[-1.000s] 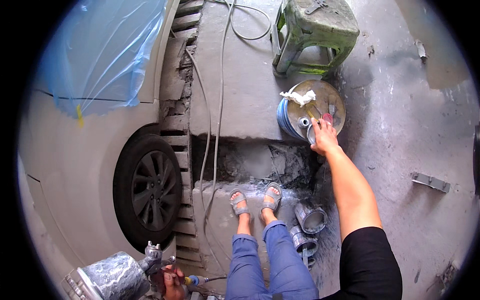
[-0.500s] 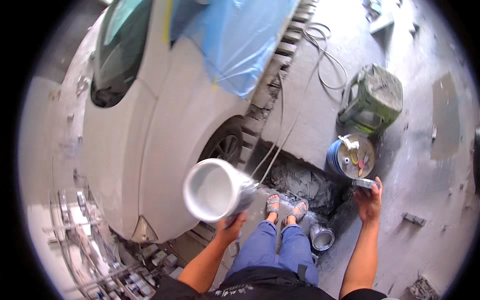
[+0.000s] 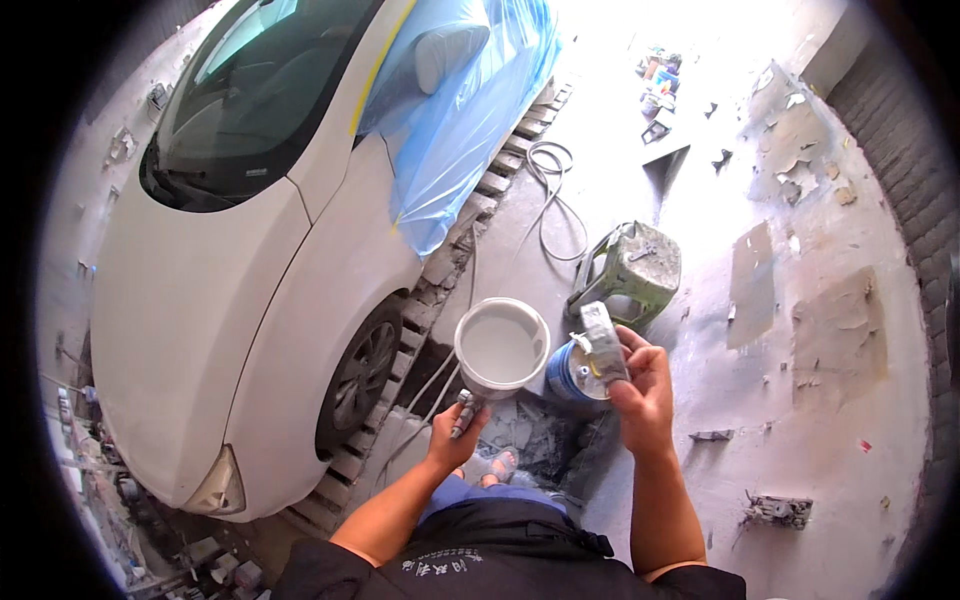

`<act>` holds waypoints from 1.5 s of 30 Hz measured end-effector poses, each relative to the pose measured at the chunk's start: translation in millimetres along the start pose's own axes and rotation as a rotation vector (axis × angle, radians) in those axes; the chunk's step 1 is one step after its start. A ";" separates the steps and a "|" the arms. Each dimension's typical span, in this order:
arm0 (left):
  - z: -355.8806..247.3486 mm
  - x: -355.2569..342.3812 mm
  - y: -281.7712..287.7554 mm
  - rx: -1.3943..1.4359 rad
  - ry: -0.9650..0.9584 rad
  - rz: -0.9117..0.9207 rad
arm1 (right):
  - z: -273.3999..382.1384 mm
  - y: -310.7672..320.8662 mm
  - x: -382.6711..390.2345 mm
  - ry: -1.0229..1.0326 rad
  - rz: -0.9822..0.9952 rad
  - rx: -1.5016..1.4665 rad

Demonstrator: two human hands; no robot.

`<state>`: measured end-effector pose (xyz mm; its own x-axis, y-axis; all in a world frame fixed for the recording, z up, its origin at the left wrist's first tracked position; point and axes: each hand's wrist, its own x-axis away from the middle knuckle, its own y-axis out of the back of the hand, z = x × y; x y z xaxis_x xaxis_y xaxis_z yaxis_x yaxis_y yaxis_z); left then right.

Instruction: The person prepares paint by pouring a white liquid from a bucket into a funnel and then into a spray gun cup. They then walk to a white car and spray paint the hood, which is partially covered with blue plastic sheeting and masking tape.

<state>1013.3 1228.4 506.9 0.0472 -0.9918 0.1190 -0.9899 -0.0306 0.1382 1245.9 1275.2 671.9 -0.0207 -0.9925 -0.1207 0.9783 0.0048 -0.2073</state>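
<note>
Left fingers [image 3: 479, 420] round spray gun [image 3: 465, 410] (right fingers [image 3: 630, 397] on grey piece [image 3: 603, 338])

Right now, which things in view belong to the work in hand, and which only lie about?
In the work:
spray gun with open cup, in left hand
grey piece, perhaps a lid, in right hand
probably the car

Apparently lying about:
stool
grey block

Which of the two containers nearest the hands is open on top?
The pale round cup in the left hand: its wide mouth is uncovered, whereas the blue drum on the floor has a closed top.
</note>
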 end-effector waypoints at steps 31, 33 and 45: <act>-37.5 -12.0 -20.9 -0.117 -0.127 0.146 | 88.3 -52.1 -37.5 0.422 0.615 1.255; -34.0 -12.6 -23.5 -0.121 -0.151 0.156 | 93.9 -50.2 -42.5 0.439 0.686 1.263; -37.8 -12.2 -35.7 -0.120 -0.212 0.330 | 106.1 -32.4 -49.8 0.578 0.815 1.174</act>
<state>1053.1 1246.3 537.7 -0.3112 -0.9500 -0.0271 -0.9242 0.2959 0.2414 1237.2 1311.5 787.6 0.7793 -0.5857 -0.2228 0.3640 0.1335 0.9218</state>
